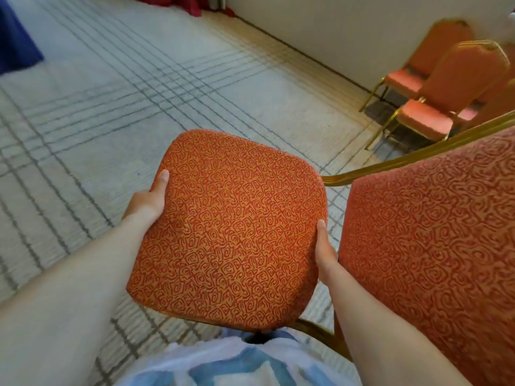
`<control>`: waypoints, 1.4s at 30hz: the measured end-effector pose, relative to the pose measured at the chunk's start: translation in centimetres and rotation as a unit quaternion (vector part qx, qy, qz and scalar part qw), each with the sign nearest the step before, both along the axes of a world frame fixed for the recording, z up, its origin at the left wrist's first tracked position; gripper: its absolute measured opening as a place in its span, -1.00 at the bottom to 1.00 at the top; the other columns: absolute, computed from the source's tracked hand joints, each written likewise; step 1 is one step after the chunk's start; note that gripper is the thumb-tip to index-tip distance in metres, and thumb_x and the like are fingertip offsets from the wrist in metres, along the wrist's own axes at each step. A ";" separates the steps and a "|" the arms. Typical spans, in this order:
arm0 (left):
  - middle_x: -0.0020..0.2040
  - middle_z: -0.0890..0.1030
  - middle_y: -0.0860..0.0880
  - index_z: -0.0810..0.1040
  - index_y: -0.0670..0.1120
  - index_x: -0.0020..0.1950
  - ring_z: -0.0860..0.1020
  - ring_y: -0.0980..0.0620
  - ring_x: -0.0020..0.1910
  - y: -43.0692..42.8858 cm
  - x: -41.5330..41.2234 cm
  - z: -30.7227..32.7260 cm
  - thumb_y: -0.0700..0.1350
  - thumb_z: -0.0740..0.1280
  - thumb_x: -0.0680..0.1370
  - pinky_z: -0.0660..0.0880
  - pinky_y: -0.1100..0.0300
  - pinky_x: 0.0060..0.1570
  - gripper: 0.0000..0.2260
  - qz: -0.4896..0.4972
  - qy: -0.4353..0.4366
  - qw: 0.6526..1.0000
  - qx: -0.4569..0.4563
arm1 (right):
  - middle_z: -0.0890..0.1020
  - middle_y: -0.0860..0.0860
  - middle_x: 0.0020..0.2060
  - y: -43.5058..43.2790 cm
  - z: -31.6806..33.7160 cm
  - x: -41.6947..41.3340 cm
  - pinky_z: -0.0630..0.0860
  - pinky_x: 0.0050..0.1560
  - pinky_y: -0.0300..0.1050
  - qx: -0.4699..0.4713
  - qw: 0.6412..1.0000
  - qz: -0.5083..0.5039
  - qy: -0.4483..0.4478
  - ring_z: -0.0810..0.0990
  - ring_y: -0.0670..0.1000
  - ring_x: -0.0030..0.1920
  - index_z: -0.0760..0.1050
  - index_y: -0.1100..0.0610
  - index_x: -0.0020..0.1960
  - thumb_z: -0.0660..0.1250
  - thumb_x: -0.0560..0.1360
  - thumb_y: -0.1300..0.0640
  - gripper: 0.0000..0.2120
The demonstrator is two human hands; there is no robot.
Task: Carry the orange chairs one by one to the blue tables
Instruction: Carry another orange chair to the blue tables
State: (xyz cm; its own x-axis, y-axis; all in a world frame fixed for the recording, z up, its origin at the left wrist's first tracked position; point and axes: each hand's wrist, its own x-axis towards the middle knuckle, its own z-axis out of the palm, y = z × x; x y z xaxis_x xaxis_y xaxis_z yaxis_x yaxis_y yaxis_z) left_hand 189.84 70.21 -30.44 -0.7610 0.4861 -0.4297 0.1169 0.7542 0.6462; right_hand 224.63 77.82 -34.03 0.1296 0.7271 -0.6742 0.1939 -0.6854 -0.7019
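Head view. A person holds an orange chair (429,235), upholstered in swirl-patterned fabric on a gold metal frame, just in front of the torso. Its square, round-cornered seat cushion (228,227) faces the camera at centre, and its padded backrest (446,274) fills the right side. The chair's legs are hidden, so whether they touch the floor cannot be told.

The left hand (150,197) grips the seat cushion's left edge, thumb flat on the upper surface and fingers hidden beneath. The right hand (324,253) grips the opposite edge, in the gap between seat cushion and backrest, thumb on top and fingers likewise hidden. The seat's full width separates the two hands.

Below lies a pale carpet (111,93) crossed by grey grid lines. A dark blue cloth (14,43) shows at the upper left edge, well apart from the held chair. Two further orange chairs (426,118) on gold legs stand at upper right, near a cream wall (334,32).
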 end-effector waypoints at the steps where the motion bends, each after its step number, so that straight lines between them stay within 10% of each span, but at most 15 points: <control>1: 0.27 0.50 -0.37 0.52 -0.33 0.25 0.48 -0.29 0.26 1.0 -0.8 0.2 0.50 -0.03 0.45 0.36 0.00 0.25 -0.07 0.003 -0.002 1.000 0.003 | 0.57 0.11 0.22 1.6 0.1 -0.9 0.42 0.33 0.07 0.009 1.000 0.007 0.003 0.53 0.14 0.22 0.47 0.12 0.36 0.10 0.47 -0.45 -0.24; 20: 0.37 0.42 -0.34 0.41 -0.31 0.38 0.41 -0.27 0.36 11.0 -23.0 -3.3 0.51 0.04 0.43 0.29 -0.02 0.36 -0.05 0.165 -0.082 0.982 -0.043 | 0.56 0.15 0.26 21.3 -4.5 -26.3 0.42 0.34 0.12 -0.074 0.984 0.161 -0.017 0.52 0.19 0.24 0.42 0.18 0.41 0.10 0.41 -0.51 -0.10; 42: 0.36 0.42 -0.35 0.42 -0.30 0.38 0.40 -0.30 0.34 28.4 -57.5 -1.2 0.46 -0.01 0.48 0.31 -0.02 0.32 -0.10 0.178 -0.048 0.983 0.013 | 0.50 0.07 0.36 41.8 -1.8 -62.4 0.35 0.40 0.19 0.036 0.971 0.235 0.031 0.46 0.14 0.33 0.35 -0.11 0.46 0.04 0.33 -0.58 -0.15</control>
State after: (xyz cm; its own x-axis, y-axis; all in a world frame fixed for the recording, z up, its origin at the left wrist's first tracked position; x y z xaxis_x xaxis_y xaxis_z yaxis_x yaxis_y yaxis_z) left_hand 132.32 98.63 -31.61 -0.8410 0.2087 -0.4991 -0.2143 0.7186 0.6615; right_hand 162.28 119.59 -35.82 -0.2670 0.7410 -0.6162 0.4305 -0.4803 -0.7642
